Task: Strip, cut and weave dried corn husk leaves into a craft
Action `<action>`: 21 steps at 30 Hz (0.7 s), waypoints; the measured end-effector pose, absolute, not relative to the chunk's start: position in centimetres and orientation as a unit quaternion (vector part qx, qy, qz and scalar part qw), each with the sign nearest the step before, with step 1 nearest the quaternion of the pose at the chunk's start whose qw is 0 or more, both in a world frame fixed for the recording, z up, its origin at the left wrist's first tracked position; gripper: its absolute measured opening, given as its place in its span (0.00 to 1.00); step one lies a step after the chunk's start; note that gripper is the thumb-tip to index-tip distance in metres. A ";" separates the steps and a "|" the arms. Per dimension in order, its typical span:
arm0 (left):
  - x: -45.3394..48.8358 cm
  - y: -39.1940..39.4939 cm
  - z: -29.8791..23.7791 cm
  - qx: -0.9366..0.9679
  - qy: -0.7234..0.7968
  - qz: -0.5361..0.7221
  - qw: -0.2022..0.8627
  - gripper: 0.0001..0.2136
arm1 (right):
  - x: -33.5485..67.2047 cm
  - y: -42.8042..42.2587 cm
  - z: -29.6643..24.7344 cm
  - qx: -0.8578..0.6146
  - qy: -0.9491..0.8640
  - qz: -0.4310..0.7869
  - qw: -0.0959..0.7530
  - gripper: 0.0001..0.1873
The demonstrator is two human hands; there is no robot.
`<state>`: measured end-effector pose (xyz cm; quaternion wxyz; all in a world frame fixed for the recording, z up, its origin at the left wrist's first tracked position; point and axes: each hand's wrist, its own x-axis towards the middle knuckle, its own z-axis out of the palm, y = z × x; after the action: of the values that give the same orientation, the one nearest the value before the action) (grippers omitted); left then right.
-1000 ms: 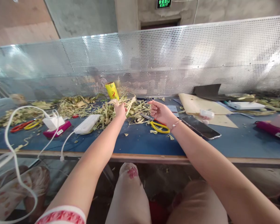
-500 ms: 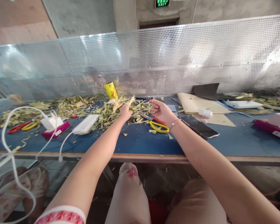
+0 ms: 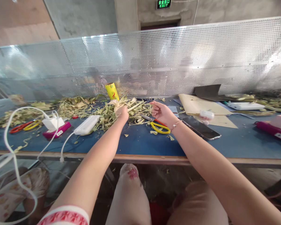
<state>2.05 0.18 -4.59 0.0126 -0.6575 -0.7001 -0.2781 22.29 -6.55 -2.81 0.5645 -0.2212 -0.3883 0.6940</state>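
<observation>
Husk strips [image 3: 116,104] in clenched left hand [image 3: 123,113], right hand [image 3: 159,112] half-open, empty

Single view taken from head height just before the table [image 3: 135,140], aimed forward and down across it, near edge seen close below, husk pile [image 3: 103,115] farther off toward the table's far side, perforated screen [image 3: 201,56] faced behind it

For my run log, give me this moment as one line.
left hand: closed on dried leaf strips | right hand: empty, fingers curled, by yellow scissors | phone: flat on blue table
</observation>
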 end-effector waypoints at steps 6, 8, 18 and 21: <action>2.6 -0.1 -3.8 -0.653 -0.648 -0.393 0.001 0.08 | 22.2 -6.4 -3.0 -0.267 -0.401 0.669 0.566 0.03; 3.0 -0.4 -3.8 -0.672 -0.589 -0.447 -0.034 0.06 | 22.1 -6.2 -3.2 -0.295 -0.398 0.658 0.568 0.01; 6.5 -3.5 -4.2 -0.840 -0.303 -0.383 -0.238 0.05 | 22.1 -5.9 -3.1 -0.346 -0.359 0.699 0.512 0.13; 6.9 -3.7 -4.4 -0.839 -0.314 -0.383 -0.226 0.04 | 21.5 -6.3 -3.3 -0.355 -0.442 0.684 0.459 0.06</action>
<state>6.87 -3.72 -4.38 -0.2264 -0.8387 -0.3140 -0.3829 21.52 -6.31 -3.34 0.4588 -0.3547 -0.4421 0.6843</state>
